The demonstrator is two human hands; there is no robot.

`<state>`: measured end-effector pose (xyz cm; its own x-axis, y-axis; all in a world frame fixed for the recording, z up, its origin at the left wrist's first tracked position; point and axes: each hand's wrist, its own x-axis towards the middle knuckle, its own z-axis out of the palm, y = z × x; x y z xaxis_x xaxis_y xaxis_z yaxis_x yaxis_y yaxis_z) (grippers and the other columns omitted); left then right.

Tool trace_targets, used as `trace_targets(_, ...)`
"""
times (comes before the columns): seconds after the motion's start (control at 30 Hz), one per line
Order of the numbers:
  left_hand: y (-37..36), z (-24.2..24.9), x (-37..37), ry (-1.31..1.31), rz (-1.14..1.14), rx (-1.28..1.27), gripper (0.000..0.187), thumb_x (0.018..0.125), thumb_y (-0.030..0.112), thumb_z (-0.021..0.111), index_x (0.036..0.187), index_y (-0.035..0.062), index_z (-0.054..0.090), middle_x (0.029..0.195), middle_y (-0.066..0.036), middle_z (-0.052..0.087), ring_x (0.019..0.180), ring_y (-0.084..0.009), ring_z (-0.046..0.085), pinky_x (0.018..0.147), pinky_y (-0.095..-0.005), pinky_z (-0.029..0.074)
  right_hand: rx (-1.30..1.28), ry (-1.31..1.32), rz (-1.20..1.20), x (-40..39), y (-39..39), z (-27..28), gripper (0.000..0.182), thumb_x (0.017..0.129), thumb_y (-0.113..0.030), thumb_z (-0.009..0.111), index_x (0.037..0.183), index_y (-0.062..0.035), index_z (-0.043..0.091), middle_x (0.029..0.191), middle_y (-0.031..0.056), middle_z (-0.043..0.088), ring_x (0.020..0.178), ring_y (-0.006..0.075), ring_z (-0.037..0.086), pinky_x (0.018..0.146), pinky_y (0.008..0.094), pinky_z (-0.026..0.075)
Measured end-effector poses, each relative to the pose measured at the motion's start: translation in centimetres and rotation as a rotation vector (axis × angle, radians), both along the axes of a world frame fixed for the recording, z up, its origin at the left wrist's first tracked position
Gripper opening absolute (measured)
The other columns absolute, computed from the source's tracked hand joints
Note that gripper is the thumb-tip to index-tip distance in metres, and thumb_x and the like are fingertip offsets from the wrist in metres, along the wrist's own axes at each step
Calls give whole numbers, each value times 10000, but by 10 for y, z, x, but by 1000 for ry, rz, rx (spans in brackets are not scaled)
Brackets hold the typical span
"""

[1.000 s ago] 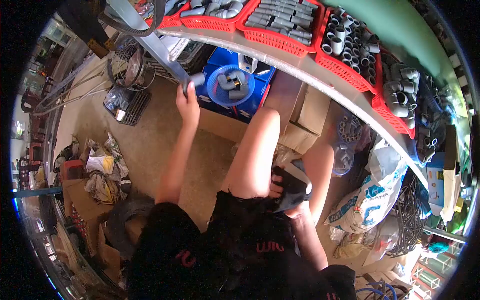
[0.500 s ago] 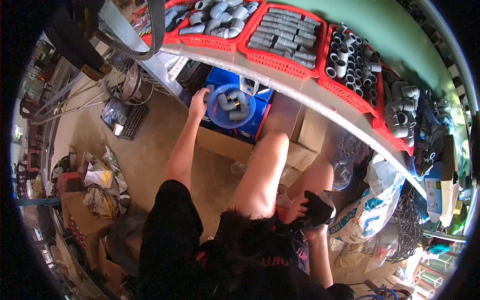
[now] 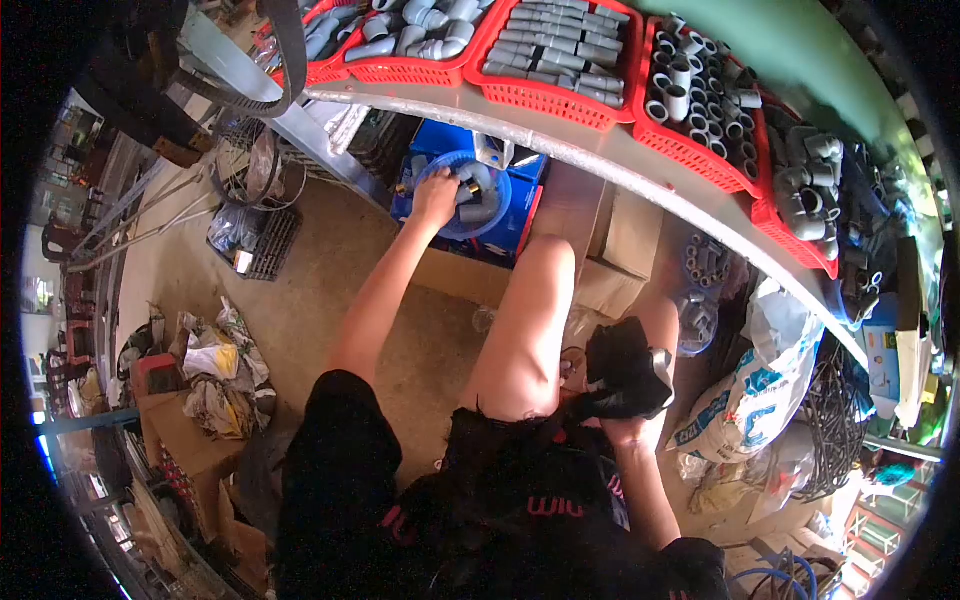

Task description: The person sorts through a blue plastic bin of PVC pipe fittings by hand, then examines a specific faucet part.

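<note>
My left hand (image 3: 437, 197) is over the left part of a round blue basket (image 3: 508, 205), its fingers closed on a grey pipe fitting among others. Grey fittings (image 3: 480, 208), one with a brass-coloured end, lie in the basket. The basket rests on blue boxes (image 3: 525, 190) under the shelf edge. A grey piece (image 3: 402, 188) sits just left of the basket. Near my right knee, my right hand (image 3: 628, 430) holds a black item (image 3: 625, 375) that looks like cloth or a pouch; it hides most of the fingers.
Red baskets (image 3: 555, 110) of grey fittings stand on the shelf (image 3: 400, 100) above. Under it are cardboard boxes (image 3: 630, 235) and small tubs of fittings (image 3: 697, 322). A white sack (image 3: 750, 405) stands at right; a black crate (image 3: 268, 245) and crumpled bags (image 3: 225, 370) are at left.
My left hand has moved right, from the basket's left edge to over the fittings inside. A grey piece now shows left of the basket. The black item has shifted slightly up over my right hand.
</note>
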<state>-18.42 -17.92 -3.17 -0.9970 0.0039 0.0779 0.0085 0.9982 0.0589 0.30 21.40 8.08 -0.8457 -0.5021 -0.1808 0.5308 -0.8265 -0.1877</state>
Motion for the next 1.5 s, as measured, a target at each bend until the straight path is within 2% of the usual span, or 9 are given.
trace_targets(0.33,4,30,24,308,-68,-117,326,800,214,638,1036,-6,591,1088,-197,551,1114,-379,466,921,-438,394,94,-348,-344,30,29,-13,417,880,-413,498,1145,-95,551,1154,80,585,1038,257,563,954,449,420)
trace_targets(0.43,21,57,42,244,193,461,373,851,270,602,1085,-17,550,1016,-168,571,981,-340,553,884,-423,434,173,-243,-317,28,33,-22,401,868,-333,539,1172,-73,525,1179,91,572,1058,252,558,976,420,408)
trace_targets(0.5,49,79,59,197,149,1869,421,919,400,470,1079,16,536,870,-94,549,784,-224,571,767,-443,478,940,280,-256,13,15,-4,540,897,-425,469,1303,-73,414,1295,106,474,1179,290,466,1040,425,336)
trace_targets(0.57,83,123,85,-210,-20,2317,513,876,529,359,863,43,524,673,-103,519,671,-272,543,680,-457,471,1387,669,-223,-20,7,42,536,878,-348,512,1308,-50,395,1222,121,518,1129,274,503,968,377,397)
trace_targets(0.73,164,153,134,-727,-169,2456,517,903,526,345,901,44,531,635,-128,537,615,-245,574,590,-421,479,962,627,-719,-45,-56,83,512,797,-377,612,1161,-45,476,1070,141,566,981,258,555,841,383,457)
trace_targets(0.87,228,217,168,-67,-180,2024,428,941,371,417,1186,21,443,1073,-86,511,959,-133,496,860,-281,406,1089,1284,-847,-51,-48,77,484,716,-422,647,1001,-40,559,990,150,558,868,316,551,785,414,455)
trace_targets(1.0,223,208,166,90,-399,1300,294,878,250,517,981,-13,437,927,-148,479,831,-235,438,764,-340,370,1102,848,-508,-39,-33,79,250,795,-194,657,946,-28,545,941,60,587,791,71,533,723,219,428)
trace_targets(1.17,221,223,152,401,-761,667,293,762,236,641,818,15,457,681,-130,437,732,-318,397,692,-413,328,807,572,-397,-21,-28,72,220,840,-154,590,1024,-39,555,923,10,582,842,68,523,734,233,443)
trace_targets(1.5,267,239,184,28,-185,1486,294,938,259,402,859,-14,473,776,-93,498,727,-170,476,660,-307,382,1223,1173,-1123,-25,-18,79,335,687,-300,727,829,-24,599,776,111,568,625,228,521,598,290,435)
